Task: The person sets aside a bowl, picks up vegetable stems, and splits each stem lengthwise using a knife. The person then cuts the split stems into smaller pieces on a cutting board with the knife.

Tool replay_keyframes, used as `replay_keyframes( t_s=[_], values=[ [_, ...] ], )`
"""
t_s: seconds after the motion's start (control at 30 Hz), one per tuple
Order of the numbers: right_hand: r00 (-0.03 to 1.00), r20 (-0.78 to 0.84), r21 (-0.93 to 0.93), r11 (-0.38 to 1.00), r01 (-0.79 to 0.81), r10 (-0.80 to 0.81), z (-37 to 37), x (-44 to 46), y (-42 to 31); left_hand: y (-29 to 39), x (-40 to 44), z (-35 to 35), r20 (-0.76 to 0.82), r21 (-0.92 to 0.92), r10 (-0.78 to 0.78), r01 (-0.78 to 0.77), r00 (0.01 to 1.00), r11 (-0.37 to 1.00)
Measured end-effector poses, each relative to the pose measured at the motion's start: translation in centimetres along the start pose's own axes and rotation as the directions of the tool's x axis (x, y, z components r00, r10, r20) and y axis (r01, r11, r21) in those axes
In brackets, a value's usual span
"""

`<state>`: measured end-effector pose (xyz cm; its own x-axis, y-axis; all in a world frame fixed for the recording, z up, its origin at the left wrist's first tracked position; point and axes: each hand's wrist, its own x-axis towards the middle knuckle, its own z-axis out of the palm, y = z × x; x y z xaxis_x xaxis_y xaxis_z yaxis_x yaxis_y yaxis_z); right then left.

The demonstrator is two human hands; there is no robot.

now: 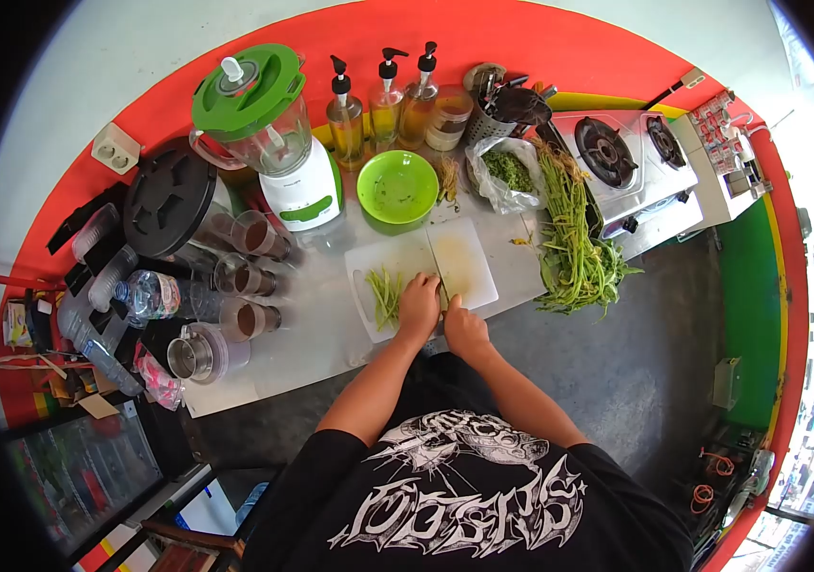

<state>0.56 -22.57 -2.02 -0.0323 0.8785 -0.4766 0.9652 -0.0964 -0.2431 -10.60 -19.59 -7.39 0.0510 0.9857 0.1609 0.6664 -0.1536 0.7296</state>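
Observation:
A white cutting board (364, 259) lies on the metal counter. Cut green stalks (385, 296) rest on its left part. My left hand (419, 303) is on the board just right of the stalks, fingers bent together; what lies under them is too small to name. My right hand (465, 327) is closed around the handle of a knife (437, 262), whose thin blade points away from me over the board, beside my left fingertips. Behind the board sits a green bowl (397, 188). A bunch of long leafy green vegetables (574, 234) lies on the counter to the right.
A blender (293, 176) and pump bottles (345, 124) stand at the back, near a plastic bag of chopped greens (509, 172). The gas stove (631, 157) is at the right. Dark-filled cups (253, 281), a water bottle (152, 295) and a metal cup (191, 357) are at the left.

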Motion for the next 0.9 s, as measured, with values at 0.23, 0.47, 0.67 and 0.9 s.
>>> replay_keyframes(
  t_s=[0.23, 0.47, 0.67, 0.9],
  values=[
    [1.0, 0.01, 0.016, 1.0, -0.003, 0.003, 0.4, -0.1, -0.3, -0.5, -0.5, -0.4, 0.011, -0.026, 0.066, -0.066, 0.998, 0.997],
    [0.999, 0.03, 0.062, 0.997, 0.043, -0.045, -0.4, 1.2, 0.4, 0.7, 0.2, -1.0, 0.042, 0.103, -0.073, 0.069, 0.996, 0.992],
    [0.998, 0.045, 0.077, 0.997, 0.032, -0.036, 0.7, 2.0, 0.7, 2.1, 0.5, -1.4, 0.019, 0.139, -0.174, 0.169, 0.985, 0.976],
    [0.994, 0.096, 0.085, 0.995, 0.048, -0.056, 0.2, 1.4, 1.0, 1.7, 0.2, -0.4, 0.011, 0.165, -0.189, 0.185, 0.982, 0.969]
  ],
)
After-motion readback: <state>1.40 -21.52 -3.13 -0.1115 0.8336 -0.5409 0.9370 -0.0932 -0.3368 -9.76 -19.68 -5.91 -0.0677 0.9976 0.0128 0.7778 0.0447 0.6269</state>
